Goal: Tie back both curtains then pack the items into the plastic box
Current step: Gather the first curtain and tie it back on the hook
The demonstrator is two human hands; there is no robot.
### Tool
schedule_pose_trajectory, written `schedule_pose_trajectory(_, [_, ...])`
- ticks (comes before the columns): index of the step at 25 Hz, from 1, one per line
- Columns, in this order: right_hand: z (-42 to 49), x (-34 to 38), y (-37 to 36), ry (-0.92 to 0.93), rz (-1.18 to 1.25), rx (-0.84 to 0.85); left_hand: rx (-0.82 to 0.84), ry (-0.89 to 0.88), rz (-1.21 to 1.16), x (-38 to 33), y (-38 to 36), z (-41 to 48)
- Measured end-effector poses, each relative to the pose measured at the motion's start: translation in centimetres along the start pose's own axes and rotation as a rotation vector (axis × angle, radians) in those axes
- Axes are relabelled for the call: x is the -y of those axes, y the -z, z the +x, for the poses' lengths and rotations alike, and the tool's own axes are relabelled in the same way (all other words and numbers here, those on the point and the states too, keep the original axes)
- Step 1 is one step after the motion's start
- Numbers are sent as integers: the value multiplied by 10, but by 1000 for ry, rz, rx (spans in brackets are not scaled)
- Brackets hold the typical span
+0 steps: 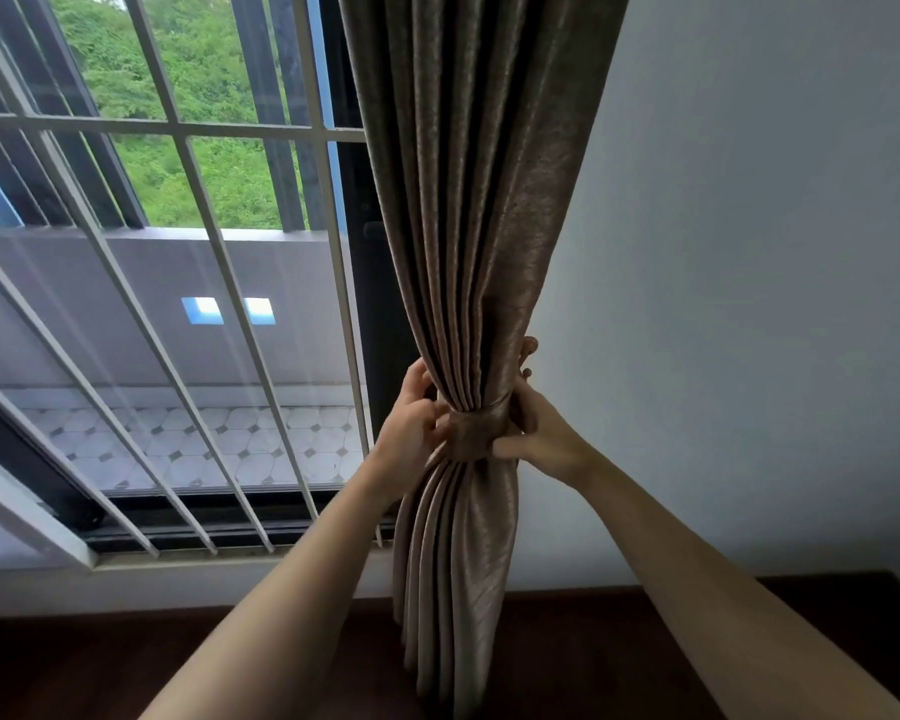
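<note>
Both hands close on the band [471, 433] that cinches the curtain [479, 226].

The curtain hangs mid-frame, its long axis running from 12 to 6 o'clock, drawn into a narrow waist by the band just below centre. The left hand [411, 428] meets the band from 9 o'clock, fingers curled and pinching its edge. The right hand [541, 439] comes in from 3 o'clock, fingers wrapped round the back of the folds and thumb lying across the front just under the band. Both hands touch the waist, so neither is nearer. The fastening (knot or hook, hidden behind the fabric) probably falls to the right hand, which already reaches the rear. Window bars [178, 129] lie at 10 o'clock and the wall [749, 252] at 2.
</note>
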State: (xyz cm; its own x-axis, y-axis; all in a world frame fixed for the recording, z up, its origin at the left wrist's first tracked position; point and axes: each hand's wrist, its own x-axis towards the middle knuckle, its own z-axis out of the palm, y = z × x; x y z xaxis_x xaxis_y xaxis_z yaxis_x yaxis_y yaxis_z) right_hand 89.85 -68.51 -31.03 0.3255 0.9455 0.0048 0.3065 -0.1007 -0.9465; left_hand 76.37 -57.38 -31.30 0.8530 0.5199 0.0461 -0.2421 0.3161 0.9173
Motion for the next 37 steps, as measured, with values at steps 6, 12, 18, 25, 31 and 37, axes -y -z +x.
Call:
schedule_pose_trajectory(6, [10,8,-9,36,-148,-100,140,-167,1029,-26,18,39])
schedule_pose_trajectory(12, [9,6,-15,46,-194,-124,150,-404,1277,-25,25,44])
schedule_pose_trajectory(18, [8,0,-25,78,-199,-224,-39,-747,1240,-19,17,33])
schedule_pose_trajectory(25, [6,1,-27,80,-187,-248,85,-285,1374,-33,26,34])
schedule_pose_trajectory(31, [5,4,-21,52,-158,-198,172,30,1333,-76,26,32])
schedule_pose_trajectory(37, [7,11,-17,48,-168,-158,128,67,1270,-86,29,45])
